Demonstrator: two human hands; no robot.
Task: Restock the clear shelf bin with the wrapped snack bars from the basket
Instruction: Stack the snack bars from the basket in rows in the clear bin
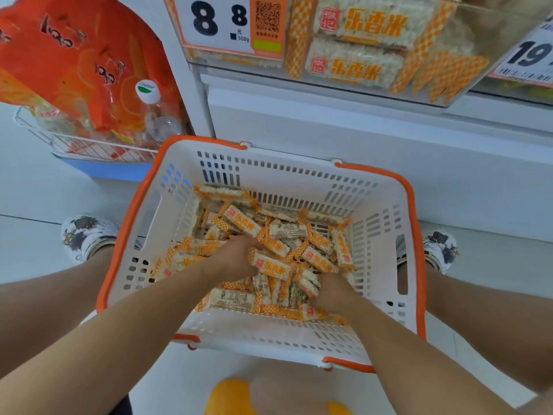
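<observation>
The white basket (386, 223) with an orange rim sits on the floor (45, 187) in front of the shelf unit, between the person's two feet. A loose pile of wrapped snack bars (287, 232) in orange-checked wrappers covers its bottom.

Both hands reach down into the pile. The left hand (236, 259) lies near the middle of the basket with its fingers curled into the bars; its grip closes on a bar (270, 266) lying label-up at its fingertips. The right hand (330, 290) lies just beside it, nearer the basket's near wall, with its grip curled round a bar (309, 283) that stands on end against the fingers.

The clear shelf bin (443, 94) hangs above, on the shelf, well apart from the hands. It already holds bars of the same kind, stacked label-forward. A price card (218, 22) reading 8 8 is fixed to its left front. To the left, a wire basket (86, 145) holds orange bags (77, 58) and a clear bottle (155, 115).
</observation>
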